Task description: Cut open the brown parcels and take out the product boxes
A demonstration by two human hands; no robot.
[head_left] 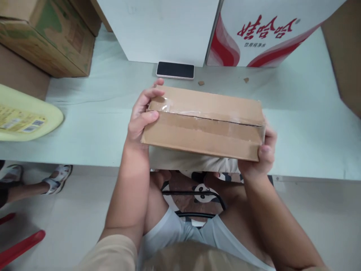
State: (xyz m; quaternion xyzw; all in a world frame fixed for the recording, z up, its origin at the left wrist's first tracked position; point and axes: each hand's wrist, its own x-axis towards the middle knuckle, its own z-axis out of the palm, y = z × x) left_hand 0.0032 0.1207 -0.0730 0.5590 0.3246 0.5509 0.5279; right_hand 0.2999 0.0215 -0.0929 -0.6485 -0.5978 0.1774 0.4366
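A brown cardboard box (203, 124) is held up between my two hands, over the front edge of the table. Its taped seam faces me, with clear tape along the flaps. My left hand (142, 113) grips the left end, thumb on the near face and fingers on the upper side. At the right end my right hand (262, 150) is closed around the lower corner, its thumb on the near face; part of its fingers is hidden behind the box. The box tilts slightly down to the right.
Beyond the box, a phone (175, 70) lies on the table (93, 124) before a white carton (166, 30) and a red-and-white carton (259, 34). Cardboard scraps (201, 83) are nearby. A yellow bottle (28, 114) and cartons (56, 37) stand left. Another person's foot (58, 180) shows below.
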